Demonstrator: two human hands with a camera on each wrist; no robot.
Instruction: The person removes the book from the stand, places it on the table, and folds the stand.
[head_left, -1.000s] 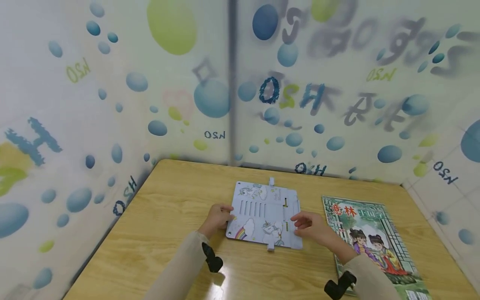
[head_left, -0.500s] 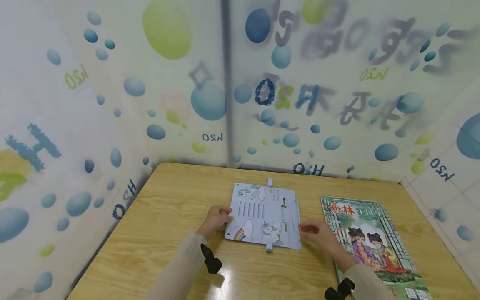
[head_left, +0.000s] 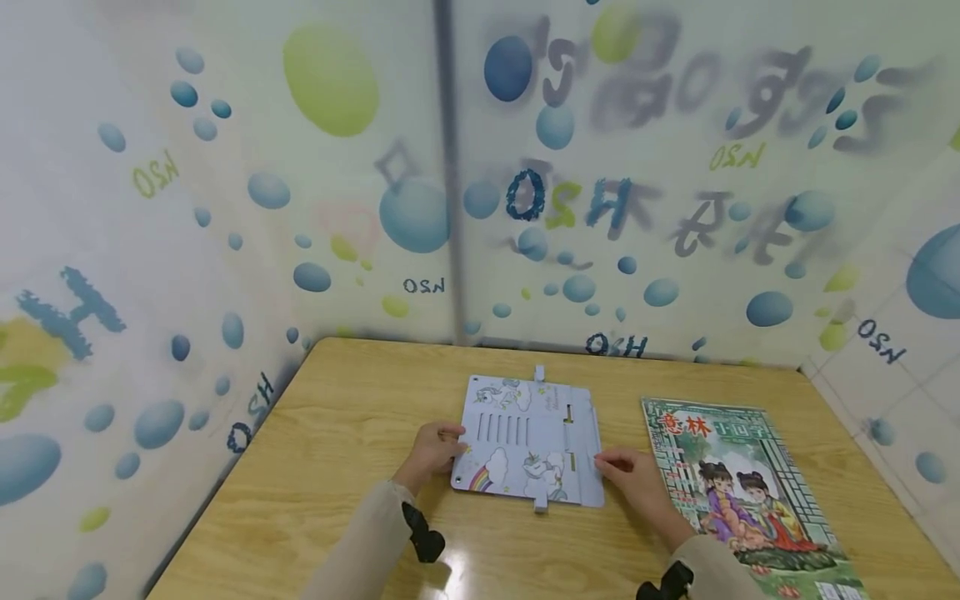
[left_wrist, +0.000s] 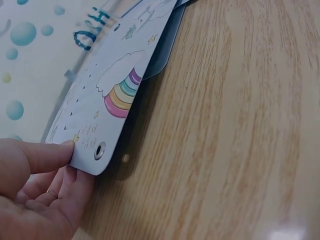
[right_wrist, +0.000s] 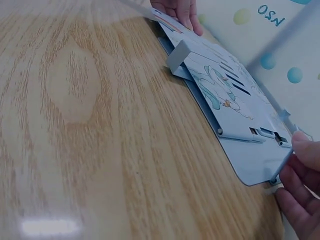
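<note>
A white folding book stand (head_left: 551,433) lies flat on the wooden table, printed with unicorns, clouds and a rainbow. It has a row of slots, and small clips (head_left: 540,505) stick out at its near and far edges. My left hand (head_left: 433,450) pinches its left edge, thumb (left_wrist: 50,155) on top and fingers curled below, near a metal eyelet (left_wrist: 100,150). At the opposite edge, my right hand (head_left: 633,479) pinches the stand's rim between thumb (right_wrist: 306,150) and fingers. The right wrist view shows a grey lower plate (right_wrist: 255,162) under the printed panel.
A magazine (head_left: 742,483) with two illustrated figures on its cover lies right of the stand, beside my right forearm. The wooden table (head_left: 360,400) meets walls (head_left: 337,208) patterned with bubbles and lettering at its back and sides.
My right hand has drawn back from over the stand's right part to its right edge and now pinches it. My left hand keeps its hold. The head view has tilted slightly upward.
</note>
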